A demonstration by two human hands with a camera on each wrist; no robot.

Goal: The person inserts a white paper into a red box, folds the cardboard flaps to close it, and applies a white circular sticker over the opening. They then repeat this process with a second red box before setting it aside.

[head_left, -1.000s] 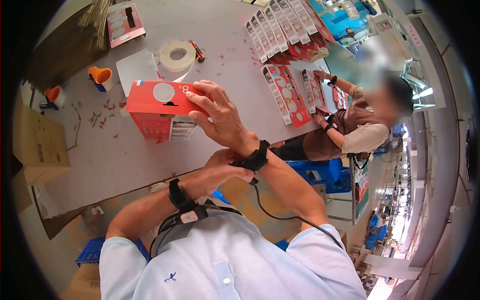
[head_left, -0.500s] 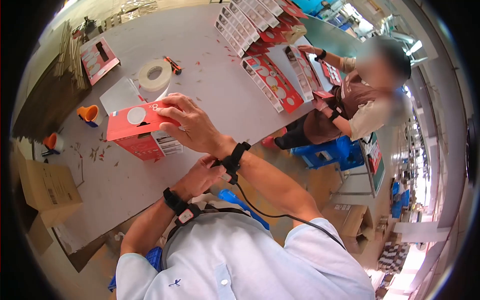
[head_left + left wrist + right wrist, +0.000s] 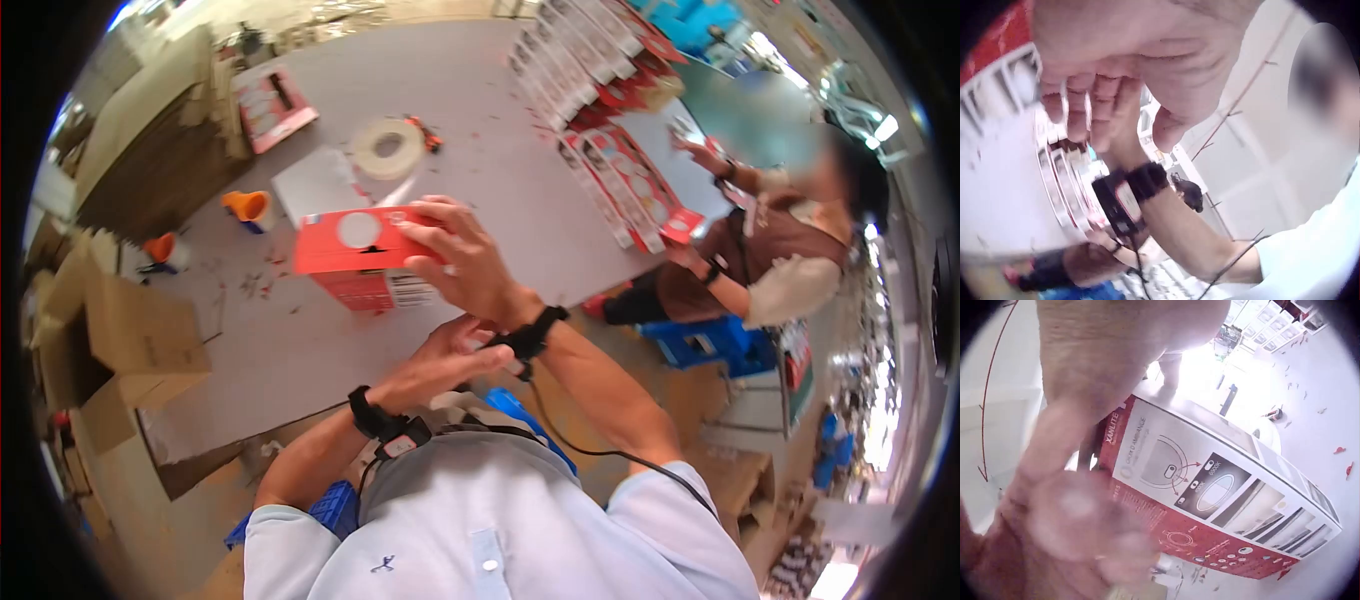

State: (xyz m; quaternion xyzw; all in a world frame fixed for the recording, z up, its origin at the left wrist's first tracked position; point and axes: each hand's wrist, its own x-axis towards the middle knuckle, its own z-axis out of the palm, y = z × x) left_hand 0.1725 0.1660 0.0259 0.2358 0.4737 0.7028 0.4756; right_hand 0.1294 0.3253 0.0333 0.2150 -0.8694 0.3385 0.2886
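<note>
A red and white cardboard box (image 3: 345,262) stands on the grey table (image 3: 290,370), its top panel carrying a white disc picture and a dark slot. My right hand (image 3: 475,265) grips the box at its near end, fingers over the top and thumb at the edge. In the right wrist view the printed side of the box (image 3: 1210,487) shows lamp pictures. My left hand (image 3: 435,368) is beside my right wrist, close to the black strap (image 3: 540,335) there. Its fingers are relaxed and the thumb stands apart in the left wrist view.
A tape roll (image 3: 388,148) lies behind the box beside an orange-black cutter (image 3: 428,135). Two orange cups (image 3: 248,208) stand left, near an open brown carton (image 3: 150,320). At right, another person (image 3: 770,240) handles red boxes (image 3: 635,175) near a stack of several more.
My left hand has loosened from the device on my right wrist. My right hand stays on the box. The head view has shifted, and the other person has moved a box against its neighbour.
</note>
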